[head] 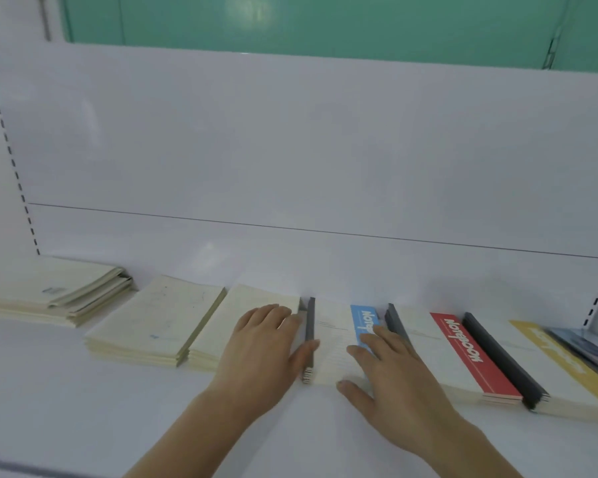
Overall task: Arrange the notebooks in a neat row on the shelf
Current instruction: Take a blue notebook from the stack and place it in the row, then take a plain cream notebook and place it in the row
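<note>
Notebook: blue-banded notebook [339,336] lies between both hands, long axis toward shelf back.
Hands: left hand [266,343] flat beside spine; right hand [390,367] spread on cover, nearer.

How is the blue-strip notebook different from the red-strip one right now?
The blue-strip notebook has both hands on it, left hand and right hand; the red-strip notebook lies untouched. Blue's strip is partly covered, red's is fully visible. Both lie flat with dark spines.
</note>
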### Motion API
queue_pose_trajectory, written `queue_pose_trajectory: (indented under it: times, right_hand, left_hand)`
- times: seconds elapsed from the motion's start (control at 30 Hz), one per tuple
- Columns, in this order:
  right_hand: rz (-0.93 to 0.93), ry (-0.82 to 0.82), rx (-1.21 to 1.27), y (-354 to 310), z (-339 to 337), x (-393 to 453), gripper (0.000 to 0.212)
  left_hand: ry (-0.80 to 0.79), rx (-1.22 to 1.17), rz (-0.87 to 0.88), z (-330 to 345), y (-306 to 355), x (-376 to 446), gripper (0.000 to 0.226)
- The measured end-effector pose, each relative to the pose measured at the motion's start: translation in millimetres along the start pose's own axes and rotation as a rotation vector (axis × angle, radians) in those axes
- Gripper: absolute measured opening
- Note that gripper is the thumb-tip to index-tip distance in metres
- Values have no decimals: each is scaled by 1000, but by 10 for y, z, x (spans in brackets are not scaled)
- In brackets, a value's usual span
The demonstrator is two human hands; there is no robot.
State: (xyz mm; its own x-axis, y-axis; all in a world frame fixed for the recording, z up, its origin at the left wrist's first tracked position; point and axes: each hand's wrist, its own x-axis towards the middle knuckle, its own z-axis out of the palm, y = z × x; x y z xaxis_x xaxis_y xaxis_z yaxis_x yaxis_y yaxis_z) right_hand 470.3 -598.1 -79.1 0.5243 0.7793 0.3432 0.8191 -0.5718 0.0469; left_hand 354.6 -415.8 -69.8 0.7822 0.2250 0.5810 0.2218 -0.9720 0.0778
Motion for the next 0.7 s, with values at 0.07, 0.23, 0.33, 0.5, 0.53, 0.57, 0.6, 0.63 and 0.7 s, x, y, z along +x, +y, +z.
queue_pose_trajectory:
  times: [0.07, 0.23, 0.33, 0.5, 0.53, 0.57, 0.6, 0.63, 0.7]
  right_hand:
    - [-25, 35, 41, -306, -44, 18, 60]
    - [-66, 87, 116, -1279, -148, 131, 55]
    - [-115, 88, 182, -1910, -134, 238, 58]
    - [-177, 28, 239, -2868, -76, 401, 62]
    - [-197, 21, 240, -3030, -51, 449, 66]
    - [-204, 23, 242, -3179, -38, 514, 69]
    - [-202, 27, 247, -3310, -17, 586, 70]
    - [-203, 36, 251, -3424, 0, 670, 69]
    - [-216, 54, 249, -3617, 36, 851, 67]
  left_hand:
    - [19, -14, -36, -164, -160, -147, 51]
    - [-25, 22, -136, -653, -809, -678, 51]
    - [-58, 48, -220, -898, -1327, -1025, 45]
    - [-108, 51, -344, -1209, -2081, -1523, 47]
    - [-111, 53, -363, -1261, -2209, -1591, 49]
    - [-104, 52, -380, -1313, -2328, -1638, 51]
    - [-99, 54, -398, -1360, -2445, -1670, 51]
    - [-92, 55, -420, -1387, -2569, -1693, 51]
    - [-94, 50, -464, -1407, -2801, -1712, 53]
